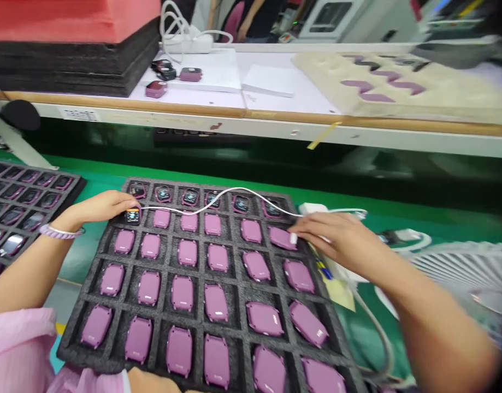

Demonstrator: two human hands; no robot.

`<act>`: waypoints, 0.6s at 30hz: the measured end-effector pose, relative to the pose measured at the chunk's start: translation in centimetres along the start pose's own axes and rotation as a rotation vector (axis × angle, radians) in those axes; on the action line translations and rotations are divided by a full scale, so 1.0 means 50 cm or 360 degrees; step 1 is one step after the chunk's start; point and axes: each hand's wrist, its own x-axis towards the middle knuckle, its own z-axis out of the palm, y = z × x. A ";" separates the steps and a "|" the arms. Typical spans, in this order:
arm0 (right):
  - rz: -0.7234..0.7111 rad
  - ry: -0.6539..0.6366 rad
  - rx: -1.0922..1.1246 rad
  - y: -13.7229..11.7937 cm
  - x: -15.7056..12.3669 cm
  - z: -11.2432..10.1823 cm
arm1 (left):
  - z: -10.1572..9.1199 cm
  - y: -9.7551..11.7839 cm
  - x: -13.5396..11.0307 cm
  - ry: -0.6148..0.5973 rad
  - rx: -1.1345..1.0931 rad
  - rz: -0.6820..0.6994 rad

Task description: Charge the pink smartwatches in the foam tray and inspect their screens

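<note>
Rough, matt foam tray point(198, 334), smooth plastic-looking watch casings point(182, 292), glossy watch screen point(133, 216), smooth plastic-coated cable point(237, 189)

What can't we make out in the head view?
- Left hand: its grip on the lit watch, since the fingers behind are hidden by the thumb and watch.
- Lit watch's screen text: too small.
- White piece: the rest is covered by the right hand.
- Foam tray: near right corner, cut off by the bottom edge.
- Side tray: cut off by the left edge.
</note>
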 end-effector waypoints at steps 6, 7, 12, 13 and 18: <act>0.0335 -0.0003 0.0345 0.028 -0.039 0.016 | -0.005 0.006 -0.002 -0.0070 -0.0171 -0.0079; 0.0338 -0.0033 0.0297 0.034 -0.042 0.023 | -0.006 0.007 -0.001 -0.0061 -0.0240 -0.0119; 0.0471 -0.0171 0.0001 0.041 -0.027 0.043 | 0.001 0.048 0.002 0.0423 -0.0179 -0.0425; 0.0495 -0.0207 -0.0024 0.038 -0.022 0.043 | 0.010 0.064 0.002 0.0503 -0.0144 -0.0410; 0.0492 -0.0262 -0.0109 0.013 -0.005 0.032 | 0.085 0.137 0.000 0.0431 0.0052 0.0008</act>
